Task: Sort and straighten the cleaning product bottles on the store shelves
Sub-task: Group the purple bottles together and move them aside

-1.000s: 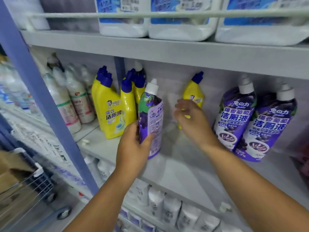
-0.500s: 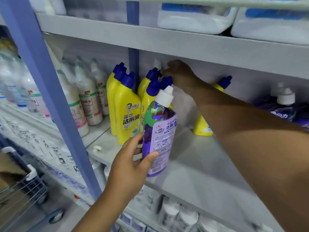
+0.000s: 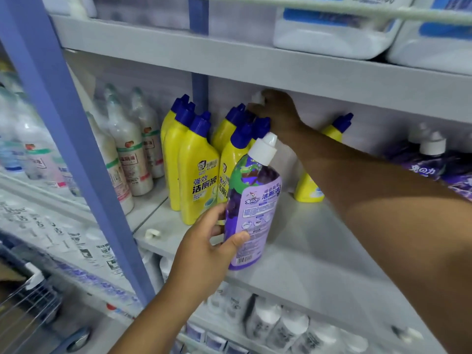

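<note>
Two bare forearms, no sleeves showing up to the frame edge. No watch, bracelet or ring visible on left hand (image 3: 204, 254) or right hand (image 3: 279, 114). No gloves. Short, unpainted nails on left thumb.

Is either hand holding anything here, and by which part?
The left hand holds the purple bottle by its lower body. The right hand closes on a white cap behind the yellow bottles.
</note>
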A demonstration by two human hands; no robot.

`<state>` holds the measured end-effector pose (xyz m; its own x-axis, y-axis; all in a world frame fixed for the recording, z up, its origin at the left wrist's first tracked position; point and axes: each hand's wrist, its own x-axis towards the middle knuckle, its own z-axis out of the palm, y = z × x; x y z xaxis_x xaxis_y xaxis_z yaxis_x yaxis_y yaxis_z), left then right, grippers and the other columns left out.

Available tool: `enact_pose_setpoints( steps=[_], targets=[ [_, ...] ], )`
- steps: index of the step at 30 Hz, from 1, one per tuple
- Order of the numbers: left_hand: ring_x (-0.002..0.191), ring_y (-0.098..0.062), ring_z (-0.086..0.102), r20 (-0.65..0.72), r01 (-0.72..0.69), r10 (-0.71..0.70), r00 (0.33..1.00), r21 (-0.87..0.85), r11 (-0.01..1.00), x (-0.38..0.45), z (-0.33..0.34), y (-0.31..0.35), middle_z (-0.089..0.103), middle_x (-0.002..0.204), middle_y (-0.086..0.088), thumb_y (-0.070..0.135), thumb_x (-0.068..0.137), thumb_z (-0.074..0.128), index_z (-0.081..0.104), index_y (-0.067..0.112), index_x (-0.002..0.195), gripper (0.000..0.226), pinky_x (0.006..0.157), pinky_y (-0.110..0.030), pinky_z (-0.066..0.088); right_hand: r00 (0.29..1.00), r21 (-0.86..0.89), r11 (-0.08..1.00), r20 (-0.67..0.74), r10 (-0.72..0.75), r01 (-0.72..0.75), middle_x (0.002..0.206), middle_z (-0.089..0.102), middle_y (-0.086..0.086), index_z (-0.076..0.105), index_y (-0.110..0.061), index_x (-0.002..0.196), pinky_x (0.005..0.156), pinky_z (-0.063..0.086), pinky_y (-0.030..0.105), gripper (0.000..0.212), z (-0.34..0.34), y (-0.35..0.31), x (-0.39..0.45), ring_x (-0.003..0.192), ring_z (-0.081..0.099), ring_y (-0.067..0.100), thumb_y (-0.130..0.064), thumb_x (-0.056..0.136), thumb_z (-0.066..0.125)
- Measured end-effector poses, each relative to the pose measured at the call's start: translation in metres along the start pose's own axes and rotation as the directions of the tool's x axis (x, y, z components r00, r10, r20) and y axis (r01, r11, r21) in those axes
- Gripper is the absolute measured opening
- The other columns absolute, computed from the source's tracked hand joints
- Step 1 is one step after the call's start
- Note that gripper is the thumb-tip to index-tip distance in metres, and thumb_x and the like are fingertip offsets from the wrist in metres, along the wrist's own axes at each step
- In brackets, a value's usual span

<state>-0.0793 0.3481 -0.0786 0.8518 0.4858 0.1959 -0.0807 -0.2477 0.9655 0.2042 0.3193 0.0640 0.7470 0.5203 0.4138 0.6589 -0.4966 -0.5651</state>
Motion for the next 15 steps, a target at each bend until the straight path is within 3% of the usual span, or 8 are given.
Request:
enact_pose_setpoints(
  steps=[2, 4, 7, 10, 12, 15],
  targets=[
    [0.107, -0.006, 0.068, 0.013, -0.001, 0.001, 1.0, -0.012, 1.0, 0.0, -0.001, 0.0, 0.068, 0.122, 0.02, 0.022, 0.09, 0.076, 0.061, 0.046, 0.122, 0.042, 0.089, -0.032, 0.057, 0.998, 0.025, 0.999, -0.059, 0.036, -0.034, 0.101, 0.073, 0.013, 0.062, -0.026, 0.087, 0.089, 0.054, 0.036, 0.017, -0.017, -0.002, -0.025, 0.092, 0.066, 0.028, -0.039, 0.097, 0.059],
    [0.108, -0.007, 0.068, 0.02, -0.007, 0.008, 1.0, -0.019, 1.0, 0.001, 0.0, -0.001, 0.068, 0.123, 0.021, 0.021, 0.09, 0.076, 0.061, 0.049, 0.122, 0.045, 0.089, -0.032, 0.056, 0.985, 0.039, 0.997, -0.156, 0.067, -0.061, 0.103, 0.073, 0.015, 0.064, -0.022, 0.092, 0.086, 0.05, 0.031, 0.018, -0.035, 0.006, -0.048, 0.09, 0.065, 0.024, -0.039, 0.097, 0.06],
    [0.108, -0.005, 0.069, 0.044, -0.004, 0.006, 0.999, -0.041, 0.999, 0.003, 0.002, 0.001, 0.069, 0.121, 0.023, 0.019, 0.09, 0.076, 0.061, 0.049, 0.123, 0.047, 0.084, -0.021, 0.055, 0.942, 0.004, 0.999, -0.333, 0.042, -0.043, 0.096, 0.073, 0.012, 0.069, -0.011, 0.096, 0.086, 0.045, 0.028, 0.026, -0.061, 0.015, -0.076, 0.096, 0.066, 0.025, -0.036, 0.093, 0.065],
    [0.107, -0.007, 0.07, 0.092, 0.013, -0.005, 0.996, -0.082, 0.997, 0.008, 0.004, 0.002, 0.072, 0.117, 0.021, 0.014, 0.089, 0.076, 0.062, 0.042, 0.121, 0.045, 0.078, -0.019, 0.056, 0.933, -0.091, 0.993, -0.358, 0.038, -0.075, 0.09, 0.072, 0.007, 0.069, -0.013, 0.096, 0.081, 0.049, 0.033, 0.035, -0.09, 0.02, -0.12, 0.088, 0.066, 0.025, -0.047, 0.089, 0.063],
    [0.105, -0.009, 0.071, 0.119, 0.011, -0.001, 0.993, -0.087, 0.996, 0.011, 0.009, 0.004, 0.072, 0.117, 0.019, 0.013, 0.089, 0.076, 0.064, 0.04, 0.119, 0.042, 0.077, -0.02, 0.057, 0.929, -0.125, 0.991, -0.37, 0.005, -0.055, 0.089, 0.07, 0.004, 0.068, -0.013, 0.096, 0.078, 0.049, 0.036, 0.032, -0.108, 0.025, -0.148, 0.084, 0.064, 0.024, -0.044, 0.091, 0.061],
    [0.102, -0.008, 0.072, 0.139, 0.003, 0.008, 0.99, -0.081, 0.997, 0.013, 0.023, 0.006, 0.073, 0.114, 0.019, 0.014, 0.086, 0.082, 0.065, 0.041, 0.114, 0.042, 0.08, -0.02, 0.056, 0.923, -0.134, 0.989, -0.385, 0.006, -0.062, 0.092, 0.063, -0.003, 0.069, -0.017, 0.098, 0.074, 0.04, 0.027, 0.023, -0.129, 0.035, -0.186, 0.082, 0.056, 0.015, -0.039, 0.094, 0.064]
  ],
)
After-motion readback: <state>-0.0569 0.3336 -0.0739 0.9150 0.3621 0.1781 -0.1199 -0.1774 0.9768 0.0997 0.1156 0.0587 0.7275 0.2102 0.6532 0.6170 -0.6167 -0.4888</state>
